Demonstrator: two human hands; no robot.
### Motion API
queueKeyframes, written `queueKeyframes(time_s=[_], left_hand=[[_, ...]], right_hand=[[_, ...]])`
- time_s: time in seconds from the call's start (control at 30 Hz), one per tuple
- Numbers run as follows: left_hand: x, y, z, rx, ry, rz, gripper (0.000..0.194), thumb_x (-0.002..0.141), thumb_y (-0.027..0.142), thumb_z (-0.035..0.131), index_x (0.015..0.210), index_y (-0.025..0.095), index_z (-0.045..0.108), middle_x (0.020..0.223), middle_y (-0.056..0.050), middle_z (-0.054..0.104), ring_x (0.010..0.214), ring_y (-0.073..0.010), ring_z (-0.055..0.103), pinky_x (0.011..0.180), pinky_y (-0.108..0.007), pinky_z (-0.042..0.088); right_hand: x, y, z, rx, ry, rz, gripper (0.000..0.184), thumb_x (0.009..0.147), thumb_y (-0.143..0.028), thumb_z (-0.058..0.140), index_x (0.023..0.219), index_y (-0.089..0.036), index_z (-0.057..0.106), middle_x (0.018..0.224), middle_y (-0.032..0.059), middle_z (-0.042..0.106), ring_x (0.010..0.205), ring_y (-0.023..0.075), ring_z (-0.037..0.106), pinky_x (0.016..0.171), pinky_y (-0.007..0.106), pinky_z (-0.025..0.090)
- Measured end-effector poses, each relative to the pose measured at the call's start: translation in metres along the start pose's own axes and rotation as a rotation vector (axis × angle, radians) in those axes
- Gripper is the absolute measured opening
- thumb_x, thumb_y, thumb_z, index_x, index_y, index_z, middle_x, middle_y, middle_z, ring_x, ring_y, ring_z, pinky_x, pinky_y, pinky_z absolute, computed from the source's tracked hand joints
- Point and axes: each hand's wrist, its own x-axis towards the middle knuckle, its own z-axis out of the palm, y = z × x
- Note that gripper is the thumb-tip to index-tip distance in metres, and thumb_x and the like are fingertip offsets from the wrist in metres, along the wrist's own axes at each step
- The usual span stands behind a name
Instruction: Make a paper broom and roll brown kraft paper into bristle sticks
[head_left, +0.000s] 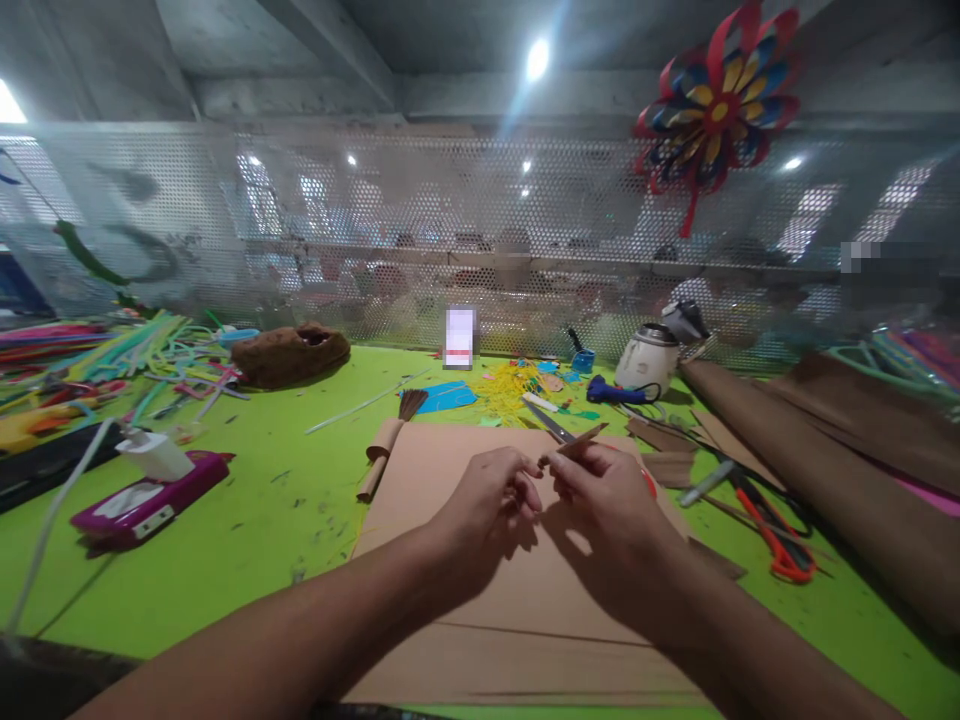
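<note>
My right hand [607,490] pinches a narrow brown strip [581,443] between thumb and fingers. The strip's near end is curled small, and the fingertips of my left hand [495,495] are closed at that end. Scissors [553,424] show behind my right hand, blades pointing away to the left and a bit of red handle on the right; whether the hand holds them I cannot tell. Under both hands lies a large sheet of brown paper [427,460]. A brown roll with a fringed end [384,440] rests at the sheet's left edge.
Left on the green table [277,500] are a purple power strip [161,495], a brown pouch-like object [289,355] and colourful strips [165,350]. Yellow shreds [517,385] and a white kettle-like container [645,358] stand farther back. Orange-handled scissors [780,545] and long brown rolls [810,470] lie right.
</note>
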Motion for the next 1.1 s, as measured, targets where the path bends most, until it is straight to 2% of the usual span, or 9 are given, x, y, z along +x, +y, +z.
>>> queueKeyframes(time_s=[0.07,0.17,0.3,0.5,0.6,0.7,0.8,0.97,1.1], left_hand=[[0.003,-0.002,-0.004,-0.139,-0.085,-0.039,0.023,0.078,0.029,0.041,0.082,0.014,0.058,0.069,-0.004,0.057,0.045,-0.0095,0.047,0.04,-0.021,0.035],[0.008,-0.004,-0.007,-0.296,-0.197,-0.068,0.023,0.08,0.027,0.046,0.071,0.01,0.059,0.066,-0.005,0.057,0.05,-0.0075,0.047,0.047,-0.019,0.038],[0.007,0.001,-0.007,-0.263,-0.225,-0.014,0.023,0.082,0.028,0.055,0.07,0.009,0.061,0.062,-0.003,0.055,0.051,-0.0065,0.045,0.048,-0.018,0.034],[0.008,0.005,-0.007,-0.222,-0.281,0.003,0.025,0.08,0.03,0.064,0.07,0.008,0.063,0.065,-0.005,0.057,0.053,-0.006,0.048,0.054,-0.018,0.038],[0.009,0.003,-0.008,-0.197,-0.315,-0.005,0.027,0.08,0.033,0.064,0.072,0.007,0.065,0.069,-0.007,0.059,0.058,-0.0078,0.052,0.059,-0.02,0.041],[0.009,0.003,-0.007,-0.183,-0.306,0.0,0.025,0.08,0.032,0.064,0.076,0.007,0.066,0.071,-0.007,0.061,0.06,-0.0088,0.056,0.061,-0.02,0.043],[0.008,0.002,-0.006,-0.173,-0.252,-0.006,0.024,0.08,0.031,0.064,0.075,0.008,0.066,0.073,-0.008,0.063,0.061,-0.0089,0.057,0.061,-0.02,0.044],[0.009,-0.006,-0.007,-0.131,-0.189,-0.035,0.028,0.078,0.037,0.063,0.072,0.01,0.062,0.067,-0.007,0.061,0.055,-0.0106,0.056,0.057,-0.023,0.046],[0.009,-0.011,-0.006,-0.077,-0.135,-0.049,0.028,0.077,0.038,0.061,0.074,0.01,0.06,0.063,-0.004,0.058,0.048,-0.0098,0.052,0.048,-0.023,0.042]], right_hand=[[0.003,0.002,-0.005,0.108,-0.056,0.054,0.025,0.076,-0.039,0.066,0.069,-0.015,0.062,0.057,-0.0006,0.055,0.052,0.012,0.048,0.05,0.025,0.038],[0.004,0.005,-0.008,0.165,-0.143,0.052,0.029,0.075,-0.044,0.066,0.071,-0.016,0.065,0.063,0.0035,0.061,0.057,0.0154,0.054,0.054,0.028,0.044],[0.004,0.003,-0.007,0.21,-0.222,0.052,0.026,0.076,-0.042,0.067,0.072,-0.016,0.066,0.066,0.0046,0.063,0.062,0.0176,0.058,0.06,0.031,0.047],[0.005,-0.005,-0.008,0.388,-0.346,0.091,0.02,0.08,-0.035,0.064,0.091,-0.018,0.065,0.072,0.0022,0.062,0.063,0.0144,0.057,0.066,0.03,0.046],[0.004,-0.007,-0.009,0.413,-0.351,0.101,0.023,0.078,-0.035,0.065,0.094,-0.019,0.065,0.072,0.0021,0.062,0.061,0.0151,0.057,0.065,0.031,0.048],[0.006,-0.006,-0.012,0.382,-0.348,0.077,0.02,0.078,-0.036,0.065,0.087,-0.018,0.067,0.072,0.0026,0.062,0.061,0.0146,0.057,0.064,0.03,0.048],[0.012,-0.002,-0.018,0.338,-0.278,0.068,0.025,0.079,-0.041,0.064,0.081,-0.016,0.068,0.074,0.004,0.063,0.063,0.0139,0.056,0.064,0.028,0.047],[0.023,0.004,-0.03,0.284,0.013,0.071,0.042,0.073,-0.053,0.066,0.073,-0.011,0.069,0.065,0.0053,0.062,0.057,0.013,0.055,0.053,0.025,0.046],[0.031,0.004,-0.04,0.203,0.135,0.022,0.042,0.069,-0.054,0.069,0.069,-0.011,0.068,0.062,0.0045,0.062,0.052,0.0117,0.053,0.051,0.026,0.045]])
